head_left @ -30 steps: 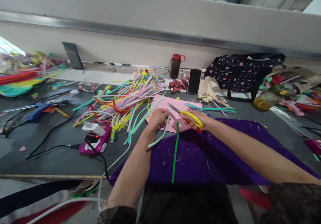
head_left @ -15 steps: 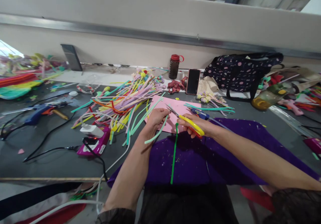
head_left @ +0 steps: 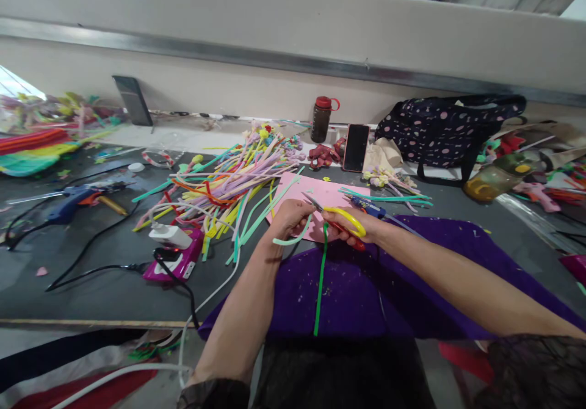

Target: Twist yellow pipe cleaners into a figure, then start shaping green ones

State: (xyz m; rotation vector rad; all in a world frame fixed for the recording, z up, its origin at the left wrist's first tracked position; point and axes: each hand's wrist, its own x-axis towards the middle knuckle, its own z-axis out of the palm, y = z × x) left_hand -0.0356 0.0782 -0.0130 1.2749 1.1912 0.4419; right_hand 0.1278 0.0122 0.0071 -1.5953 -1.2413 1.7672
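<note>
My left hand (head_left: 295, 218) is closed in a pinch on a mint-green pipe cleaner (head_left: 292, 240), whose loose end curves down to the left. Scissors (head_left: 350, 218) with yellow and red handles are in my right hand (head_left: 354, 229). Their blades point up and left, beside the left fingertips. A dark green pipe cleaner (head_left: 321, 281) runs from just below the right fingers down over the purple cloth (head_left: 348, 299); whether those fingers touch it, I cannot tell. Under both hands lies a pink sheet (head_left: 286, 183), with a small pale green bit (head_left: 310, 190) near the blade tips.
Left of my hands lies a heap of colored pipe cleaners (head_left: 229, 183). A magenta power strip (head_left: 187, 262) and a blue glue gun (head_left: 68, 204) are farther left. Behind are a bottle (head_left: 321, 122), a phone (head_left: 356, 146) and a patterned bag (head_left: 444, 134). A second glue gun (head_left: 368, 206) lies right.
The scissors have tilted, and their blades have come closer to my left fingers. The mint pipe cleaner's loose end has risen. A small pale green bit now shows on the pink sheet.
</note>
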